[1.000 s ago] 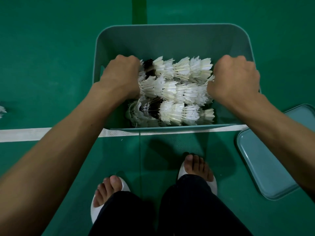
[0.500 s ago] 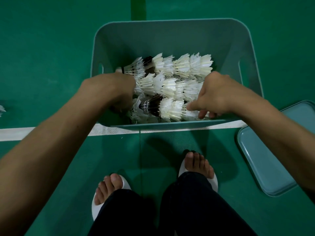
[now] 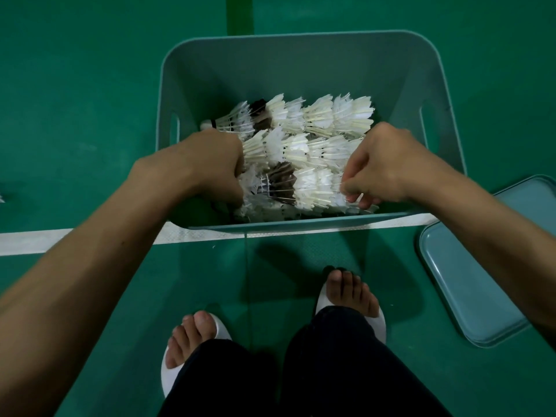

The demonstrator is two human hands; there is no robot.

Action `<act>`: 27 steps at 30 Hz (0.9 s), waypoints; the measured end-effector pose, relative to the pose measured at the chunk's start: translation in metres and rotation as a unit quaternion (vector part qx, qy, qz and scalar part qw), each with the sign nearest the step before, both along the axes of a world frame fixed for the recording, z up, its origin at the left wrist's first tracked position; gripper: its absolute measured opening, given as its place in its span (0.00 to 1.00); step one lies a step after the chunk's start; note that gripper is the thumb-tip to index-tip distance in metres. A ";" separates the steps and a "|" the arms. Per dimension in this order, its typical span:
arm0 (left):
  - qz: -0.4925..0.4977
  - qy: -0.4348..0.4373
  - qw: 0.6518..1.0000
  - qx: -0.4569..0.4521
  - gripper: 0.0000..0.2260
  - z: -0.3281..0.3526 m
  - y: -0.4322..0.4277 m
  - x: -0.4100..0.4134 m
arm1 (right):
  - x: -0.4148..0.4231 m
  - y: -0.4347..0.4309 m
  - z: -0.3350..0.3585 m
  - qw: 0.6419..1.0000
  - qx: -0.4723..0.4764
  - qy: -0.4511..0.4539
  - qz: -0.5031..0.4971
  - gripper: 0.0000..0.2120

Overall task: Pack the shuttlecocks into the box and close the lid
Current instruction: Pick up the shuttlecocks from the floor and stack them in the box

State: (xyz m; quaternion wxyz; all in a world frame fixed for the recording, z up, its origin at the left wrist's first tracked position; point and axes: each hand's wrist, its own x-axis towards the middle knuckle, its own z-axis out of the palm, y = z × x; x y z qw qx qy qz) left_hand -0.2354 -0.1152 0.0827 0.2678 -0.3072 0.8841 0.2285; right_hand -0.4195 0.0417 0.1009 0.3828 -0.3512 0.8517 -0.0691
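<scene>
Floor: green sports-court floor [image 3: 75, 100] w/ white boundary line [image 3: 60, 240] running under box's near edge.
Box: rounded-corner teal plastic box [image 3: 301, 64], open-topped, slot handles on both side walls; stands just ahead of person's feet.
Lid: flat teal plastic lid [image 3: 481, 266] lying on floor to the right, apart from box. Not yet fitted.
Contents: white feathered shuttlecocks [image 3: 316, 118], a few dark ones mixed in, nested into approx. three rows laid on their sides across box bottom. Far half of box bare.
Left hand: left hand [image 3: 215, 167] at left end of mid/near rows, fingers curled down out of sight; whether they grip anything cannot be told.
Right hand: right hand [image 3: 391, 167] at right end of near row, thumb and fingers pinching the feathers.
Stray item: small white object [image 3: 1, 197] at far-left edge; too small to ID, poss. a loose shuttlecock.
Progress (assessed): packing mostly done, rows being tidied. Outstanding: check stray item, fit lid.
</scene>
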 end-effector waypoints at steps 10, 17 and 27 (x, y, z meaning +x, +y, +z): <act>-0.023 0.005 0.993 -0.114 0.15 0.017 0.023 -0.001 | 0.009 0.000 0.002 0.985 -0.070 0.132 0.081 0.10; -0.008 0.015 0.981 -0.191 0.11 -0.005 0.025 0.005 | 0.010 0.001 -0.006 0.985 -0.033 0.149 0.077 0.08; 0.088 0.195 0.964 -0.154 0.12 0.038 0.028 0.027 | 0.012 -0.023 0.052 0.989 0.000 0.142 0.030 0.14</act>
